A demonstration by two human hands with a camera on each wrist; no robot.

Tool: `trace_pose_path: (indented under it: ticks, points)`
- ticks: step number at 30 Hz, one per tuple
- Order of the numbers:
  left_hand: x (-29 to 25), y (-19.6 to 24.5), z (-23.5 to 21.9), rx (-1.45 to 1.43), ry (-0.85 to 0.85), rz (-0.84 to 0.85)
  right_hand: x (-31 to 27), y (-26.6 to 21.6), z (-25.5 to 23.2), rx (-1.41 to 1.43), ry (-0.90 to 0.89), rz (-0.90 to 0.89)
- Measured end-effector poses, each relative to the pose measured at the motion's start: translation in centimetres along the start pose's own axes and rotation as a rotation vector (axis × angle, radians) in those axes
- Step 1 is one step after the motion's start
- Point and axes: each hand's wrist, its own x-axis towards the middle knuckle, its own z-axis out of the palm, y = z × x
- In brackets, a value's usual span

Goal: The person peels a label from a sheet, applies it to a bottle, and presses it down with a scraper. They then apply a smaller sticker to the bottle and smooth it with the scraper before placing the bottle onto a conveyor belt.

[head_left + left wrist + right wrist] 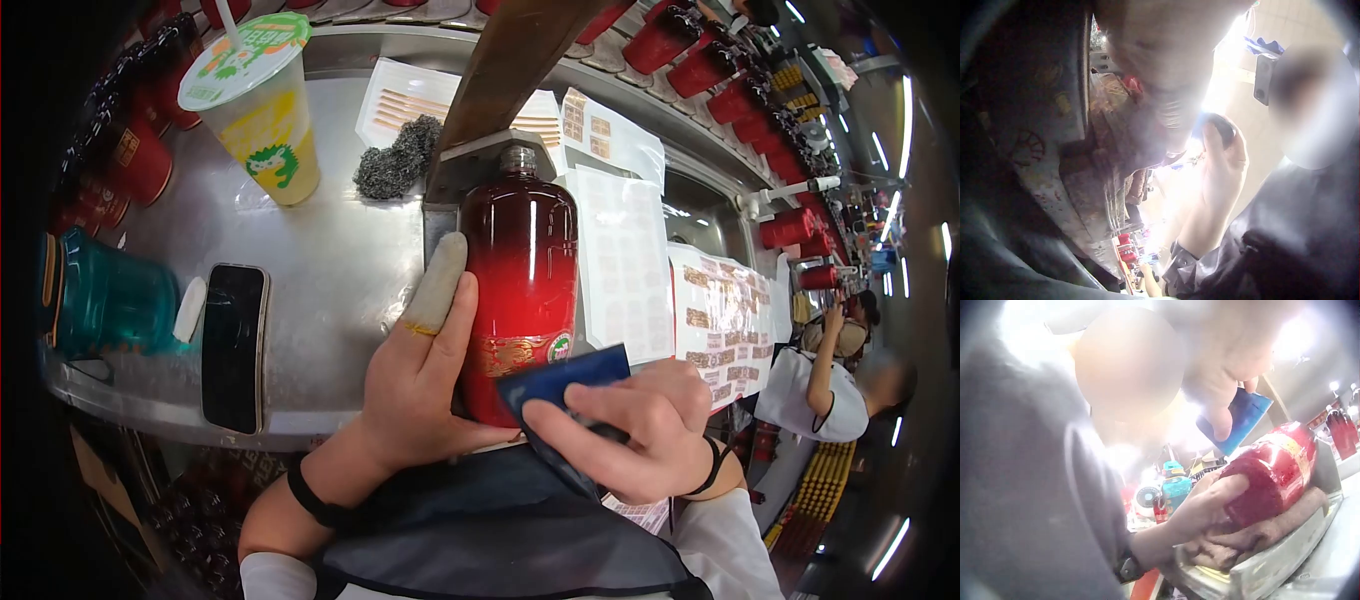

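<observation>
A red glass bottle [520, 250], dark towards its neck, lies on a padded metal rest with its base towards me. My left hand [415, 375] holds it, fingers along its left side and thumb at the base. A pale cover [438, 285] sheathes one of those fingers. Near the base are a gold decal [512, 356] and a round green-and-white emblem [559, 347]. My right hand [635, 430] pinches a flat blue scraper [590, 368] close over the label. In the right wrist view the scraper [1250, 415] overlaps the bottle's upper side [1263, 456].
Left on the metal table [330, 260] are a phone [235, 345], a teal container [115, 295], a drink cup [262, 130] and steel wool [398, 158]. Decal sheets [625, 265] lie right of the bottle. A brown post [500, 70] rises behind it. Red bottles [735, 100] line the back.
</observation>
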Motion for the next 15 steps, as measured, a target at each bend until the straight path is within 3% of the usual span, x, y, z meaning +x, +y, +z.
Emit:
trace_pose_path:
  ticks: [4, 6, 7, 11, 14, 15]
  points:
    - [0.1, -0.1, 0.0, 0.008, 0.033, 0.032, 0.7, 0.1, 0.6, -0.108, 0.043, 0.005]
    - [0.2, -0.2, 0.1, 0.013, 0.027, 0.045, 0.8, 0.3, -0.1, -0.092, -0.026, 0.075]
    - [0.1, -0.4, 0.2, 0.014, 0.03, 0.039, 0.3, 0.0, 0.6, -0.127, 0.015, 0.018]
    - [0.2, -0.8, 0.3, 0.047, 0.056, 0.079, 0.4, -0.5, 0.3, 0.028, -0.008, 0.005]
    - [0.1, -0.3, -0.2, 0.047, -0.005, 0.033, 0.3, 2.8, -0.6, 0.471, -0.111, 0.665]
    - [0.0, -0.2, -0.3, 0.083, -0.059, -0.007, -0.8, 3.9, 0.3, 0.679, -0.04, 0.904]
